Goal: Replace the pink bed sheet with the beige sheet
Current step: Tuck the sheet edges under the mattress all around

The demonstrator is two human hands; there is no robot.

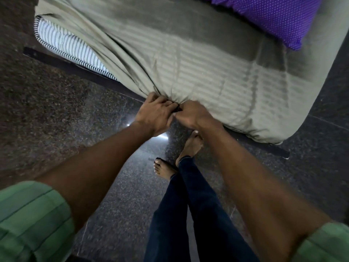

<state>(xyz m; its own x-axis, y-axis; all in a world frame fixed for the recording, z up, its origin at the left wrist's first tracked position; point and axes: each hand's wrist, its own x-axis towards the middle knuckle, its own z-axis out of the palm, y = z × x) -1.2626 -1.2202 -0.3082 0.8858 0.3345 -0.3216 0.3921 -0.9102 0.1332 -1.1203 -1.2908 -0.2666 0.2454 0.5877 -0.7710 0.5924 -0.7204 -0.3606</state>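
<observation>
Both hands meet at the near edge of the bed, each grip curled into the gathered cloth: the left hand (154, 114) pinches a bunch of the beige sheet (198, 72) with its fingers bent under the fold, and the right hand (190, 115) pinches the same bunch just beside it, knuckles touching the left hand's fingers; creases fan out from that point up across the fabric. Nearest the camera are two green sleeves (32, 220) rolled at the forearms, and between the arms the dark blue trousers (188, 214) with two bare feet (164, 167) on the speckled dark floor (122, 186) — one foot set ahead of the other, its toes close to the bed's edge under the right wrist; a bright patch of reflected light lies on the floor below the left wrist. Beyond the hands the beige sheet covers most of the mattress, showing faint woven stripes and fold lines, and wraps over the corner at the right; at the left it is pulled up in long diagonal folds, leaving a corner of the striped mattress (62, 46) — white with dark lines — uncovered above the dark bed frame (75, 67). Farthest off, at the upper right, a purple dotted pillow (273, 17) lies on the sheet, partly cut off by the picture's edge.
</observation>
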